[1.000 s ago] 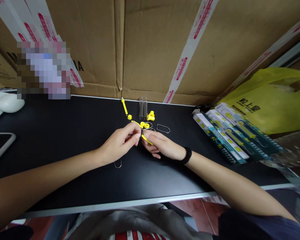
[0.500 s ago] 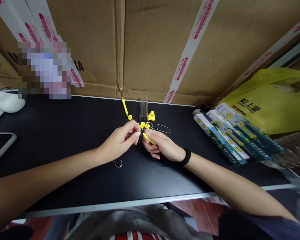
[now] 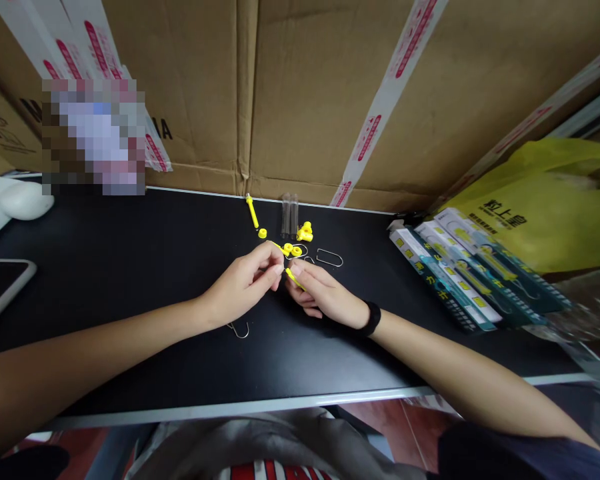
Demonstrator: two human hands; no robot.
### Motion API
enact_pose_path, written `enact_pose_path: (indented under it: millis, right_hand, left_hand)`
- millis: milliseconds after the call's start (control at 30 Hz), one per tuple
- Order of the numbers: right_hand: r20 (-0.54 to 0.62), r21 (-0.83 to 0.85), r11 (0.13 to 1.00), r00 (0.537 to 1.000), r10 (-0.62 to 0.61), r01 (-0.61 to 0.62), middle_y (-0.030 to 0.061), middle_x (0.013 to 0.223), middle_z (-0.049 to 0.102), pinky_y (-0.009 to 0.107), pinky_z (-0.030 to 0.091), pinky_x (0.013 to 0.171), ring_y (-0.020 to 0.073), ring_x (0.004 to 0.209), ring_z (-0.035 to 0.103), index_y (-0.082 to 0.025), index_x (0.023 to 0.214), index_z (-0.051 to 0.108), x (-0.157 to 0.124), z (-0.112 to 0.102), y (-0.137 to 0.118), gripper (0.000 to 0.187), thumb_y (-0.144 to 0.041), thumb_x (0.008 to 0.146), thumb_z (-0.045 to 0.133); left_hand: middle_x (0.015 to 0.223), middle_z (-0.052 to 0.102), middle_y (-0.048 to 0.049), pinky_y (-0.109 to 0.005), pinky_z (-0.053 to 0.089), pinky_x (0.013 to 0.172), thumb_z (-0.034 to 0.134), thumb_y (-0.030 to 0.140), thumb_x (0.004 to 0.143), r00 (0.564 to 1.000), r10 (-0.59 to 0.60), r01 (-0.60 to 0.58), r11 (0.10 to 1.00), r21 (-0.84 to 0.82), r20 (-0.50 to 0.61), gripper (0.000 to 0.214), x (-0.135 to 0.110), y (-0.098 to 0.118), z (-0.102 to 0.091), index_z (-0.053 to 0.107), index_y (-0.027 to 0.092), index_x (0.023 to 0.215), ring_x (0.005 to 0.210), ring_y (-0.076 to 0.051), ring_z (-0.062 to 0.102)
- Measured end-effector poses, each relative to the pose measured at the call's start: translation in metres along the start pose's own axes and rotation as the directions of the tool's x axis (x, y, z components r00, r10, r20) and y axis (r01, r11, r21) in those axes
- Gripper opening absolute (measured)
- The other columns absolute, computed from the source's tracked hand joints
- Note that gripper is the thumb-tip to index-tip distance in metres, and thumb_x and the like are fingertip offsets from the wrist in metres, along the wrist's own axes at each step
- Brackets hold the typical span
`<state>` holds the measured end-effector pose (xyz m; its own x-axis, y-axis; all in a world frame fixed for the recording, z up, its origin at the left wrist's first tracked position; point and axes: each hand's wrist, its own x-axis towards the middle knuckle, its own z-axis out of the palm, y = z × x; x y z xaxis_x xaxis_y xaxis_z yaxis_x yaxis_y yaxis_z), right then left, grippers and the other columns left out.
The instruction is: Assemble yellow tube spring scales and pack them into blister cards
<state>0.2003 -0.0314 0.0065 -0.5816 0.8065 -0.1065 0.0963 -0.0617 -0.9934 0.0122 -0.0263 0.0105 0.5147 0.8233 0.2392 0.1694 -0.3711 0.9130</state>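
Observation:
My left hand (image 3: 245, 283) and my right hand (image 3: 325, 293) meet at the middle of the black table (image 3: 130, 267), fingertips nearly touching. The right hand's fingers are closed round a thin yellow plastic piece (image 3: 295, 278). My left hand is pinched shut at that piece's end; what it holds is too small to make out. Just behind the hands lie small yellow parts (image 3: 293, 250), a yellow rod (image 3: 253, 212), a yellow clip piece (image 3: 305, 232), two clear tubes (image 3: 289, 215) and a wire loop (image 3: 329, 257). Another wire loop (image 3: 239, 329) lies under my left wrist.
Cardboard boxes (image 3: 300, 93) wall the table's far side. Packaged goods (image 3: 460, 267) and a yellow plastic bag (image 3: 545, 207) fill the right end. A phone (image 3: 0, 287) and a white object (image 3: 25, 200) lie at the left. The table's front edge (image 3: 230, 407) runs near my body.
Both hands stay together at the yellow piece with only slight finger shifts. The view has drifted a little, nothing on the table was moved.

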Motion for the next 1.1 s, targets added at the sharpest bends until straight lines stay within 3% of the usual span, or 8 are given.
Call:
enact_pose_path:
  millis: [167,333,500,667,900,1100]
  right_hand:
    - [-0.085,-0.101,0.994,0.995,-0.044,0.035,-0.0089,0.060,0.027,0.013,0.017,0.035,0.0038,0.045,0.018,-0.021,0.075,0.036,-0.0030,0.0038,0.0001,0.040,-0.056,0.094,0.042]
    - [-0.008,-0.010,0.999,0.999,0.039,-0.039,-0.0103,0.058,0.023,0.015,0.015,0.035,0.0045,0.044,0.015,-0.023,0.078,0.035,-0.0033,0.0032,-0.0026,0.038,-0.056,0.095,0.039]
    - [-0.082,-0.209,0.972,0.989,-0.123,0.104,-0.0077,0.062,0.029,0.017,0.020,0.039,0.0055,0.048,0.021,-0.021,0.077,0.036,-0.0034,0.0030,-0.0011,0.038,-0.054,0.096,0.037]
    - [-0.090,-0.334,0.927,0.973,-0.211,0.171,-0.0048,0.066,0.036,0.020,0.027,0.045,0.0071,0.053,0.029,-0.020,0.081,0.040,-0.0049,0.0051,0.0018,0.037,-0.051,0.098,0.034]
    - [-0.064,-0.286,0.946,0.982,-0.179,0.153,-0.0051,0.066,0.034,0.021,0.025,0.045,0.0071,0.053,0.028,-0.020,0.082,0.043,-0.0029,0.0021,0.0031,0.037,-0.052,0.098,0.035]
    - [0.028,-0.172,0.976,0.991,-0.131,0.133,-0.0070,0.065,0.030,0.018,0.025,0.042,0.0062,0.051,0.026,-0.020,0.084,0.040,-0.0019,-0.0043,-0.0003,0.032,-0.049,0.097,0.040]
  left_hand:
    - [0.069,0.050,0.0063,-0.018,0.034,0.051,0.042,0.027,0.096,1.000,0.000,0.000,0.999,0.046,-0.003,0.012,-0.0014,0.0005,0.0011,0.043,0.019,0.088,0.049,-0.003,0.042]
    - [0.070,0.049,0.0062,-0.018,0.034,0.050,0.042,0.027,0.096,1.000,0.021,-0.021,0.996,0.082,0.000,0.011,-0.0035,0.0026,0.0015,0.043,0.019,0.089,0.049,-0.003,0.042]
    - [0.070,0.049,0.0065,-0.016,0.034,0.047,0.042,0.029,0.097,1.000,-0.002,0.002,1.000,0.011,-0.003,0.012,-0.0034,0.0020,0.0023,0.043,0.019,0.090,0.047,-0.002,0.042]
    - [0.069,0.048,0.0074,-0.014,0.034,0.042,0.042,0.032,0.097,0.999,-0.019,0.022,0.992,-0.122,0.027,0.013,-0.0038,0.0001,0.0039,0.041,0.020,0.090,0.043,-0.001,0.042]
    - [0.069,0.049,0.0075,-0.011,0.033,0.036,0.044,0.034,0.096,0.992,-0.098,0.117,0.950,-0.288,0.078,0.015,-0.0009,-0.0022,0.0039,0.040,0.021,0.089,0.039,-0.001,0.040]
    - [0.066,0.050,0.0081,-0.010,0.029,0.029,0.046,0.039,0.095,0.971,-0.191,0.234,0.887,-0.397,0.145,0.020,0.0047,-0.0039,0.0016,0.038,0.022,0.087,0.034,-0.001,0.038]
